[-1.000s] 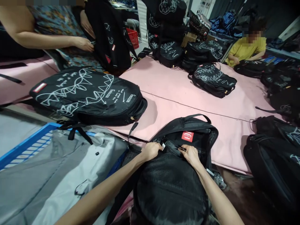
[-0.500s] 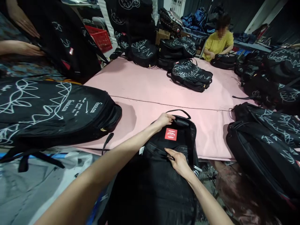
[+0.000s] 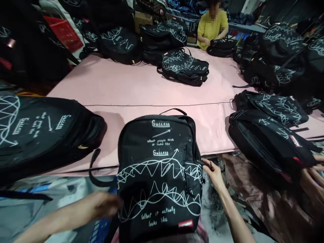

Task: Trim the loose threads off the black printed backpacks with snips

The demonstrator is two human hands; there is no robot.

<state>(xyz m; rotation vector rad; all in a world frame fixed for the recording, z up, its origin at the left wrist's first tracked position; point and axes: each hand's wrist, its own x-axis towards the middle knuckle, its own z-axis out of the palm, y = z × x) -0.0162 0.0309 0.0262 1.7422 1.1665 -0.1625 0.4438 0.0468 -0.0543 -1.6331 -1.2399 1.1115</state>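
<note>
The front backpack [image 3: 157, 175] leans at the worktop's near edge, its white-lettered front facing the wearer. Beside its lower left side, the left hand [image 3: 108, 204] is blurred; I cannot tell whether it grips anything. At the right side, the right hand [image 3: 213, 171] pinches a small dark tool [image 3: 211, 165]. Farther off, another backpack [image 3: 186, 67] lies on the pink worktop [image 3: 121, 84], and beyond it a person in yellow [image 3: 212, 25] handles a black bag [image 3: 221, 48].
</note>
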